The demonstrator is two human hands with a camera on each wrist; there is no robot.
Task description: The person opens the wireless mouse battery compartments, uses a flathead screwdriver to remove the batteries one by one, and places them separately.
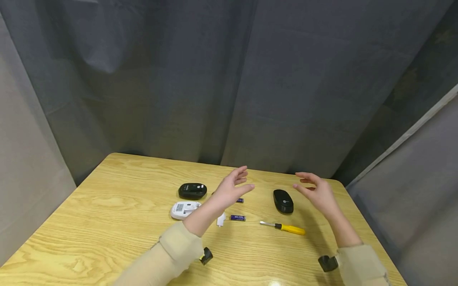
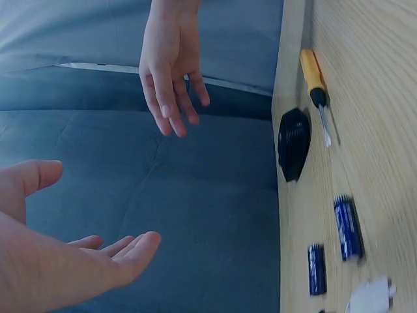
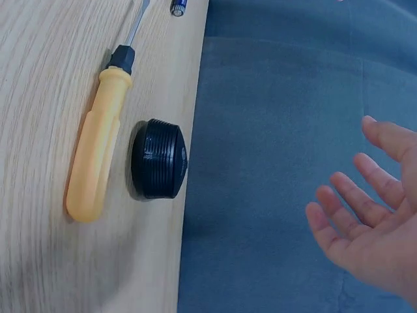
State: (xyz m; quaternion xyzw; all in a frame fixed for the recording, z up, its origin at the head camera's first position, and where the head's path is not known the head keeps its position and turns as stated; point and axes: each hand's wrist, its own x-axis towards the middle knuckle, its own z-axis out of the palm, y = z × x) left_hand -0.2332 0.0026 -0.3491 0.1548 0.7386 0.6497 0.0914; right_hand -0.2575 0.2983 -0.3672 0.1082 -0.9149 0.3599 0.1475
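Observation:
My left hand [image 1: 229, 190] hovers over the table's middle, fingers extended, thumb apart, holding nothing. Opposite it my right hand [image 1: 319, 194] is raised with loosely bent fingers and an empty palm. Nearest the right hand lies a black computer mouse [image 1: 283, 201]. A yellow-handled screwdriver [image 1: 292, 229] lies in front of that mouse. Below the left hand are two blue batteries, one nearer battery [image 1: 237, 218] and one farther battery [image 2: 316, 269], plus a white battery cover [image 1: 221, 219]. A white mouse [image 1: 183, 209] lies underside up, partly hidden by the left forearm.
Behind the white mouse sits a second black mouse [image 1: 192, 191] with small white marks. The wooden table [image 1: 118, 190] ends at a dark grey curtain [image 1: 186, 87]. Black wrist-camera mounts, one black mount [image 1: 206, 256] at the left sleeve, hang under both forearms.

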